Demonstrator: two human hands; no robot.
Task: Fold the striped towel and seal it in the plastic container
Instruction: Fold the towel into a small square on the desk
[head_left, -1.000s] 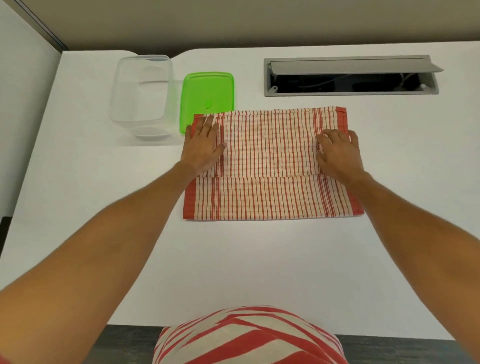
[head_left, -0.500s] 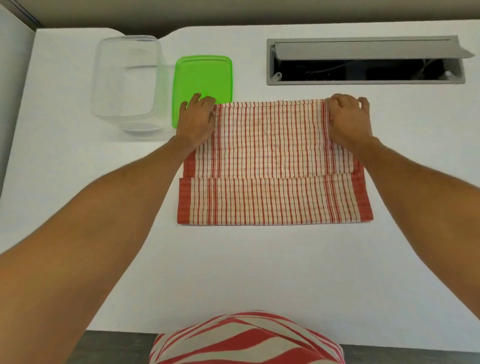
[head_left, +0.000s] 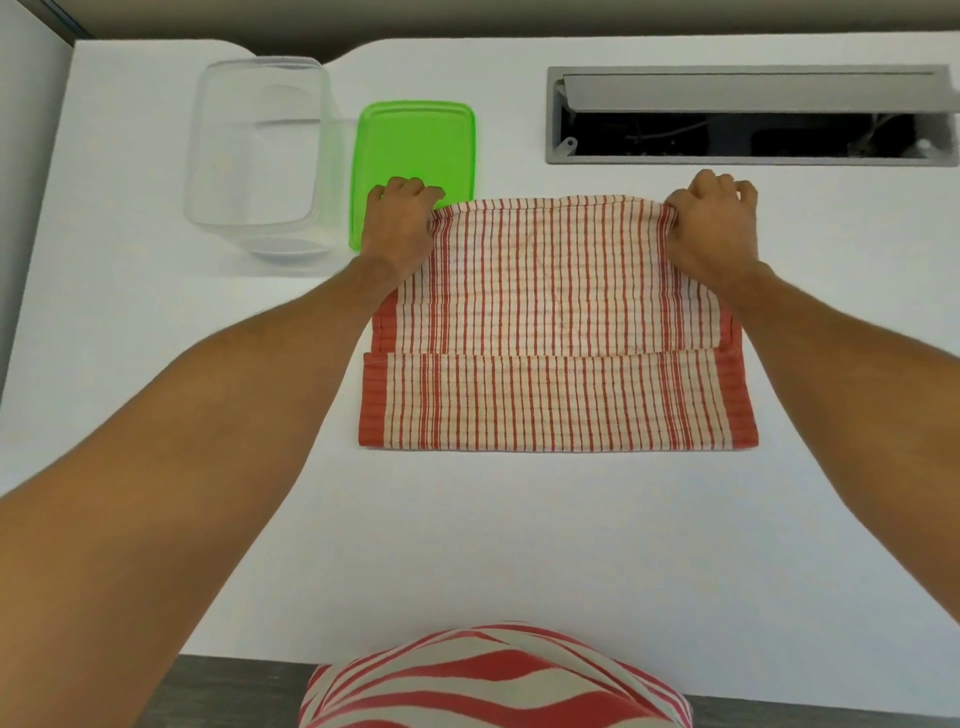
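Observation:
The red-and-cream striped towel (head_left: 556, 322) lies partly folded on the white table (head_left: 519, 545), its near flap turned up over the middle. My left hand (head_left: 400, 223) grips the towel's far left corner with curled fingers. My right hand (head_left: 711, 228) grips the far right corner the same way, and the far edge is bunched slightly at both hands. A clear plastic container (head_left: 260, 156) stands open at the back left. Its green lid (head_left: 415, 150) lies flat beside it, just behind my left hand.
A grey cable hatch (head_left: 753, 114) with its flap raised is set into the table at the back right. A pale wall (head_left: 26, 208) borders the left side. The table's near edge runs close to my striped shirt (head_left: 493, 680).
Both hands slid from the towel's middle to its far corners and curled round them. The far edge now puckers at each hand.

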